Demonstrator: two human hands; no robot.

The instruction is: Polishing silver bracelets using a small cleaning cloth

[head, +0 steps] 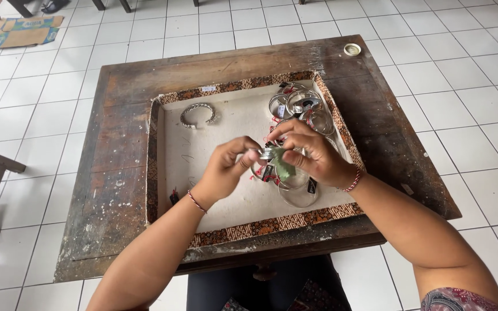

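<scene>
- Worn wooden table [116, 190], shallow tray [214, 190] on it.
- Left hand [226, 167] and right hand [312, 155] pinch a silver bangle [267, 154] and green cloth [281, 167].
- A loose pinch might drop it onto the bangle pile [301, 106].

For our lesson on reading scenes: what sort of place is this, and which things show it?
Probably a small jewellery workshop: silver bangles piled in a patterned tray on a worn wooden table, both hands rubbing one with a green cloth.

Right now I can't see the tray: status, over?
Left hand and right hand both pinch a silver bangle, green cloth against it. Loose bangles heaped beside.
</scene>
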